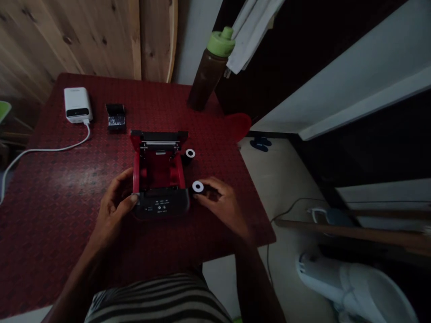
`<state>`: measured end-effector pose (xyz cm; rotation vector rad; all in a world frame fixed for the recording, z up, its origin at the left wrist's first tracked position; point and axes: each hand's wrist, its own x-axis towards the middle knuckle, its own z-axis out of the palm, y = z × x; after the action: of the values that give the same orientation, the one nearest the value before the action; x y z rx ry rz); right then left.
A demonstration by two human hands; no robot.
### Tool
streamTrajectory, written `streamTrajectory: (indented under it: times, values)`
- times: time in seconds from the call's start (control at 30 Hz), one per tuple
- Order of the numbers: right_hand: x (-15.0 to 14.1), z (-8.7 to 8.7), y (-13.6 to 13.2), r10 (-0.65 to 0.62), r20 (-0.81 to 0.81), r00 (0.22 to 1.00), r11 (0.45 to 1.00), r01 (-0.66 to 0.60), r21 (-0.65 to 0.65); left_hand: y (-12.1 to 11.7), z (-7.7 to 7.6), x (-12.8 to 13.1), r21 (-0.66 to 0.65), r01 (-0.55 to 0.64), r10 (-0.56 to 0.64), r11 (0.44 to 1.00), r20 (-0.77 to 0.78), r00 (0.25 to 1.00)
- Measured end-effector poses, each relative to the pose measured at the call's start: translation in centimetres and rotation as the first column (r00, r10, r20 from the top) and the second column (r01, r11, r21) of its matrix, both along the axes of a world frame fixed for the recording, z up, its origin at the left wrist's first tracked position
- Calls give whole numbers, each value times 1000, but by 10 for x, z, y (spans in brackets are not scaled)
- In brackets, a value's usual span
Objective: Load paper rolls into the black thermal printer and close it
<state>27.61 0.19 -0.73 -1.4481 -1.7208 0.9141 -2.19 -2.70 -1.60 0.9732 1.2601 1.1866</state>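
A small black-and-red printer (161, 204) lies on the red table with its lid (160, 137) raised and its red inner bay showing. My left hand (116, 197) grips the printer's left side, thumb on the front corner and fingers along the outer wall. Close to the right front corner, my right hand (218, 197) pinches a small dark roll (198, 187) with a white ring-shaped end. Whether that roll touches the printer I cannot tell. Another such roll (190, 154) stands just right of the open lid.
A white power bank (76, 104) with a cable (63, 148) sits at the back left, beside a crumpled-looking black packet (116, 117). At the back right stands a dark bottle (206, 78) with a green cap. The table's right edge (261, 193) drops to the floor.
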Motion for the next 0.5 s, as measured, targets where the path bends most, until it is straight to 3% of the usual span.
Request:
streamTrajectory:
  times: [0.07,0.17,0.4,0.5]
  values:
    - [-9,-18,0,11,-24,1000,1000,-11,-11,0,-2,-1,-13,-3,3,1000,0,1000]
    - [-15,-27,-2,35,-15,999,999,-35,-16,-1,-3,0,-30,-30,30,999,-3,1000]
    - [25,-7,-4,121,53,991,987,-114,-117,0,-3,-1,-36,-21,21,999,-14,1000]
    - [40,-6,19,32,89,996,998,-27,-49,-1,-4,-2,-35,-21,20,999,-17,1000]
